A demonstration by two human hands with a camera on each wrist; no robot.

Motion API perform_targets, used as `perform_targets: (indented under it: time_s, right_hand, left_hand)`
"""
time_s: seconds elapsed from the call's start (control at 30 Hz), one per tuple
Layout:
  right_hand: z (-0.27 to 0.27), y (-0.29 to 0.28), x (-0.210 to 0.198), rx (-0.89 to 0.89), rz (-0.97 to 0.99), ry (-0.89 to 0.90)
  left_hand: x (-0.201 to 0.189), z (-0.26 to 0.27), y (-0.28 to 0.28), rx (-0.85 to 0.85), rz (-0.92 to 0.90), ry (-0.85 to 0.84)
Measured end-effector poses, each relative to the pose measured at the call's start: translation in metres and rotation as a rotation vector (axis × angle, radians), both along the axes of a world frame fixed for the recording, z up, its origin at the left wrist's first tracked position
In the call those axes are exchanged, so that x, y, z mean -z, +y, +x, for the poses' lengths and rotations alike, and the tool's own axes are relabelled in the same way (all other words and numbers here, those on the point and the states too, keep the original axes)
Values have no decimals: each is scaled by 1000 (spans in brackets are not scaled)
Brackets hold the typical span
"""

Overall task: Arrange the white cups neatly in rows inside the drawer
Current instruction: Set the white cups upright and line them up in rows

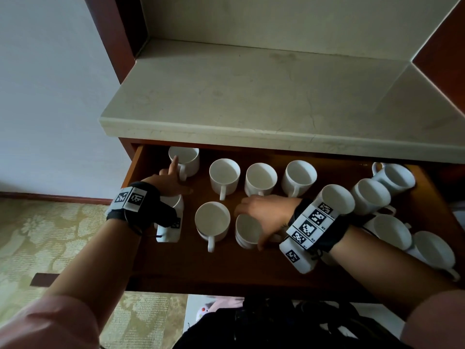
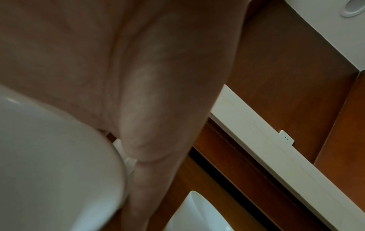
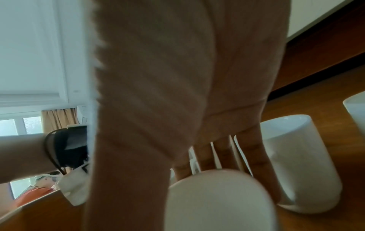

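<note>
Several white cups stand upright in the open wooden drawer [image 1: 226, 278]. My left hand [image 1: 176, 181] reaches to the back-left cup [image 1: 187, 159]; its straight index finger touches that cup's rim and the thumb points right. Another cup [image 1: 175, 201] sits mostly hidden under my left wrist and fills the lower left of the left wrist view as a cup [image 2: 49, 164]. My right hand [image 1: 260, 217] grips a front-row cup [image 1: 247, 233], fingers over its far side and thumb on the near side. The right wrist view shows this cup [image 3: 217, 200] between thumb and fingers.
Three cups [image 1: 261, 178] form a back row, and one cup [image 1: 212, 220] stands in front of them. Several cups [image 1: 371, 195] crowd together at the drawer's right end. A beige stone counter [image 1: 251, 102] overhangs the drawer's back. Patterned carpet [image 1: 50, 235] lies to the left.
</note>
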State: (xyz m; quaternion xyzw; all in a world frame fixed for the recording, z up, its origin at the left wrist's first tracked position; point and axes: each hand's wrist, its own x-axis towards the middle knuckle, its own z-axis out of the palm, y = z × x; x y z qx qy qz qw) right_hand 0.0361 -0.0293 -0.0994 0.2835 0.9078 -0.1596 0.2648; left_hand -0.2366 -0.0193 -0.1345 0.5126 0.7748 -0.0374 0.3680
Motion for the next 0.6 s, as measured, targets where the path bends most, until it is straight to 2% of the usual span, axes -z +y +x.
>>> perform_targets:
  time_s: [0.17, 0.6]
  right_hand:
    - [0, -4, 2, 32, 68, 72]
    - [3, -9, 3, 162, 264, 9]
  left_hand:
    - [0, 0, 0, 1, -18, -8]
    - [-1, 1, 0, 9, -19, 24]
